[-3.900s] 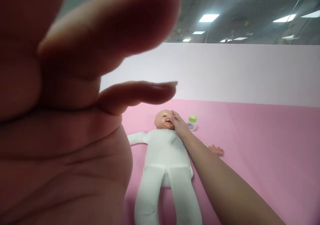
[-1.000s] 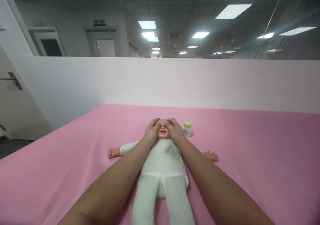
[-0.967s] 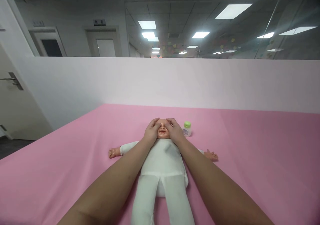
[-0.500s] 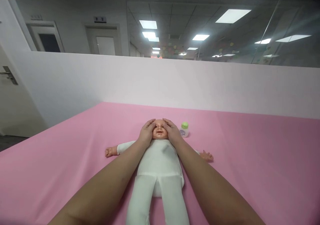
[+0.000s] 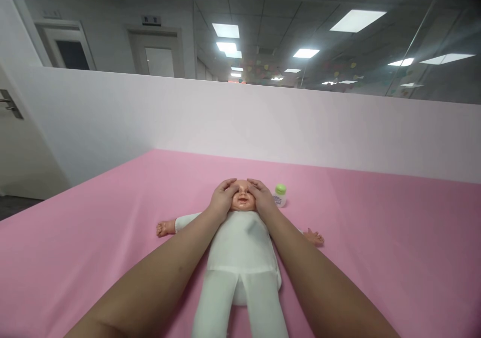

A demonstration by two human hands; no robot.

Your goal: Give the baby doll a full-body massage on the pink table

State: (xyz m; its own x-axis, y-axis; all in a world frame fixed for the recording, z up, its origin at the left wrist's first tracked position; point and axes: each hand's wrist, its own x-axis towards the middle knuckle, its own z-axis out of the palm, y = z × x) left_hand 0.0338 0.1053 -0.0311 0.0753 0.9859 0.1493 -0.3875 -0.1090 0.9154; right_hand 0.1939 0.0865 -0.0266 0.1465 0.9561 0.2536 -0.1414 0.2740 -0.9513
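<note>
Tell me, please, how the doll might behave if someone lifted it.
The doll has a glossy head that looks like hard plastic, so it would probably feel stiff and slightly slippery. Its white torso looks like soft cloth, so it may sag. With its arms spread wide, it seems unlikely to roll if pushed.

No text legible. Small clear bottle with green cap carried a label with dark print, too small to read. Dark sign plate above the middle door had pale marks, unreadable. Faint plate above the left far door was too dim to make out. Distant red-lit strip behind the glass: blurred, nothing readable.
</note>
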